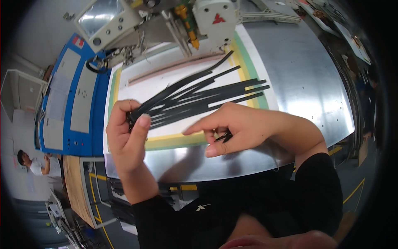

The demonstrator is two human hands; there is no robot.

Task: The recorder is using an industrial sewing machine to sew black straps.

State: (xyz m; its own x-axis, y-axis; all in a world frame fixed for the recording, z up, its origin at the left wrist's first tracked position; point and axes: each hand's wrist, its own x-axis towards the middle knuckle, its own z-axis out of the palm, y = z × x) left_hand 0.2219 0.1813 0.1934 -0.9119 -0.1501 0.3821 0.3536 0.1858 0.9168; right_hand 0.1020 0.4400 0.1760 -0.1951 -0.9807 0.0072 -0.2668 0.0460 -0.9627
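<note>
A single wide fisheye view looks down from the person's head, at about arm's reach from the left hand (127, 137) and right hand (238, 126). It faces forward past both to a white machine head (215, 20), takes in the black shirt (248, 199) on their near side, and spreads to a blue cabinet (71, 97) left of the left hand, edges bowing rimward.
</note>
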